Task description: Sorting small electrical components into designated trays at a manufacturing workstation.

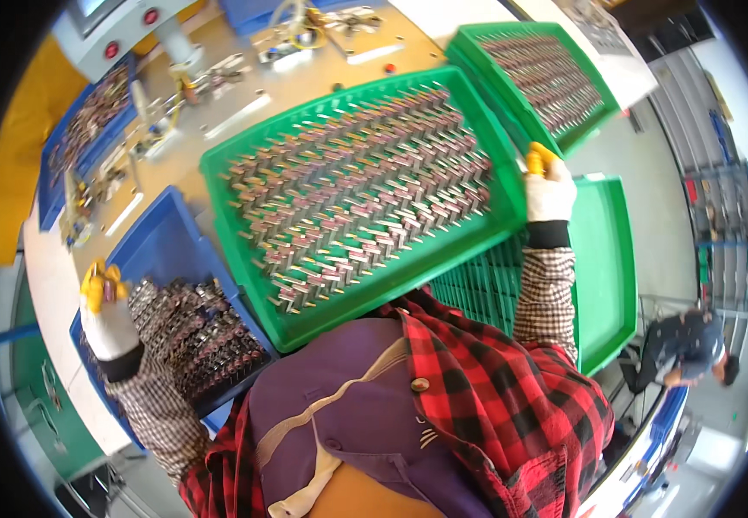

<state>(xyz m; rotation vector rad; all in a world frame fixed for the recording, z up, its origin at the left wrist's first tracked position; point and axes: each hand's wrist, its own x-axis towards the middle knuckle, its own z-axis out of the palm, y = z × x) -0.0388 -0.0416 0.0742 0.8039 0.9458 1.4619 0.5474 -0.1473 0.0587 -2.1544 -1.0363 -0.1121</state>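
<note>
Rows of small metal-pinned parts (348,194) fill a green tray (391,281) at the near edge of a tan table (188,151), close against a person in a red-and-black checked shirt (477,388). The tray sits at a slant, its near left corner closer to the lower edge of the view than its near right; a bare strip of its floor runs along the near side, and what carries that side is hidden.

The left hand (106,302), in a white glove with yellow fingertips, is raised at the outer edge of a blue bin (158,237) by the table's near left corner. Its fingers are curled, a small reddish part (110,289) showing between them. Dark-pinned parts (205,332) lie massed inside the bin.

The right hand (551,192), gloved alike, is at the tray's right edge with fingers bent; whether they grasp the rim or anything else cannot be told.

Beyond the tray's far right corner, a 2nd green tray (512,104) bears similar rows. A 3rd green tray (602,268) lies just beside the right forearm. On the table's left edge sits another blue bin (97,155) of jumbled parts, near a grey control box (123,39) with 2 red buttons. A co-worker (689,350) in dark clothing appears well apart at right.
</note>
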